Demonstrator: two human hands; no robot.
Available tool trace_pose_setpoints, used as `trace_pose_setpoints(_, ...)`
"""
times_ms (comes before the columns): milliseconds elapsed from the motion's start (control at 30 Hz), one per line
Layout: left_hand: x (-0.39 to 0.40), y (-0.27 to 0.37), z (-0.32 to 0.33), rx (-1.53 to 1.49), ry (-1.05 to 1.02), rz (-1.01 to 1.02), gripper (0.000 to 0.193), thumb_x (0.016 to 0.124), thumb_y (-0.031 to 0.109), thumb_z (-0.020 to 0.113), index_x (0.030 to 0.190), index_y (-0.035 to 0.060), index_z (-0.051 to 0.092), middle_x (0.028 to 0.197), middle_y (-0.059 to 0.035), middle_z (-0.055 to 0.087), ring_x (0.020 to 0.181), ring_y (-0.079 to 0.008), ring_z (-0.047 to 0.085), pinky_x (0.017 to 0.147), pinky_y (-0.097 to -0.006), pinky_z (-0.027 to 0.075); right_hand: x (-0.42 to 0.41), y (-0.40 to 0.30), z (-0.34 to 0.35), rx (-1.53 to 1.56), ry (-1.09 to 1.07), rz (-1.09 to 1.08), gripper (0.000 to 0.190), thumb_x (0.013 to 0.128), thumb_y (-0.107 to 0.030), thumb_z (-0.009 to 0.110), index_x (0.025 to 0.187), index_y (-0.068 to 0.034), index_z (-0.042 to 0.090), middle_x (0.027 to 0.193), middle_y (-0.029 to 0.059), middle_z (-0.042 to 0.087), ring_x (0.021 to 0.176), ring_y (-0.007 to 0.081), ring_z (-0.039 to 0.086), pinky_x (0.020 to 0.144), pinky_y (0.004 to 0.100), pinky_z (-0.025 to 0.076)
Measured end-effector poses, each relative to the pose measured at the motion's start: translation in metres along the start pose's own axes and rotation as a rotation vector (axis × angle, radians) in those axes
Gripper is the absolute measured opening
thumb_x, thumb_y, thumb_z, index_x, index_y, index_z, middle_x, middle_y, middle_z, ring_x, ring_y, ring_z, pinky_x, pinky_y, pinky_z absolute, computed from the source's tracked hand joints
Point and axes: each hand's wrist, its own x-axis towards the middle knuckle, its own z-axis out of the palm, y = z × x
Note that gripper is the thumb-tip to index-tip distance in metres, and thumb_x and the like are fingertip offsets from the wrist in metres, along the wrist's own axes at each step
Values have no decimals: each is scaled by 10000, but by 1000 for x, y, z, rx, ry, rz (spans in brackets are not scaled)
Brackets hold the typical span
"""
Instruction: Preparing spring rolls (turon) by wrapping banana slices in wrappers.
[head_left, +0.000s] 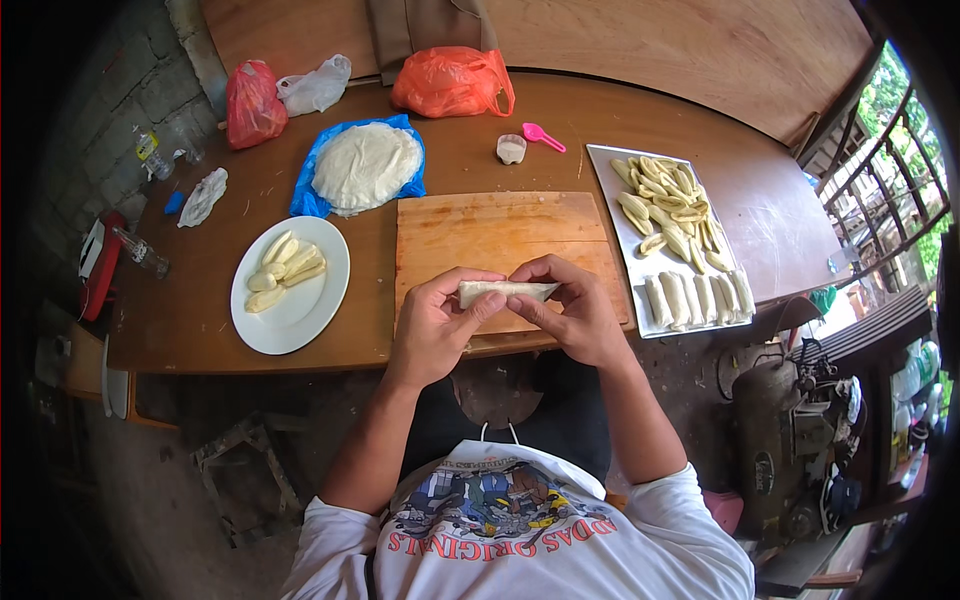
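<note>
My left hand (439, 319) and my right hand (571, 311) hold a white wrapper roll (495, 289) between thumbs and fingers, above the near part of a wooden cutting board (502, 232). The roll's right end tapers to a loose point. Left of the board, a white oval plate (292, 330) bears several peeled banana pieces (300, 264). Behind it, a stack of thin round wrappers (367, 166) lies on a blue plastic bag (302, 196). At the right, a metal tray (611, 176) holds many sliced banana pieces (667, 202) and a row of several finished rolls (697, 298).
Behind the board stand a small clear cup (511, 149) and a pink measuring spoon (544, 138). Red (255, 105), white (315, 85) and orange (450, 82) plastic bags line the table's back. A glass bottle (142, 253) lies by the left edge. A wooden stool frame (247, 480) stands below.
</note>
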Motion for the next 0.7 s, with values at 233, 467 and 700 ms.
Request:
trace_pose_setpoints(233, -13, 15, 4, -164, -3, -15, 368, 1065, 154, 814, 1361, -41, 715, 1189, -105, 789, 1080, -111, 739, 953, -280, 604, -12, -9, 0, 150, 12, 189, 254, 1026, -159, 853, 1208, -14, 750, 1058, 13, 749, 915, 64, 658, 789, 255, 525)
trace_pose_setpoints(467, -13, 5, 9, -133, 75, -38, 221, 1093, 138, 772, 1222, -33, 717, 1089, -86, 795, 980, -90, 747, 845, -254, 610, -16, -8, 5, 231, 33, 169, 280, 1029, -144, 842, 1235, 4, 722, 1054, 14, 730, 906, 49, 639, 780, 241, 523)
trace_pose_setpoints(700, -14, 3, 12, -81, 92, -34, 210, 1097, 145, 768, 1189, -35, 713, 1057, -71, 780, 955, -85, 742, 837, -249, 608, -15, -8, 3, 130, 4, 225, 282, 1062, -150, 778, 1288, 5, 709, 1014, -2, 713, 822, 29, 604, 720, 231, 500)
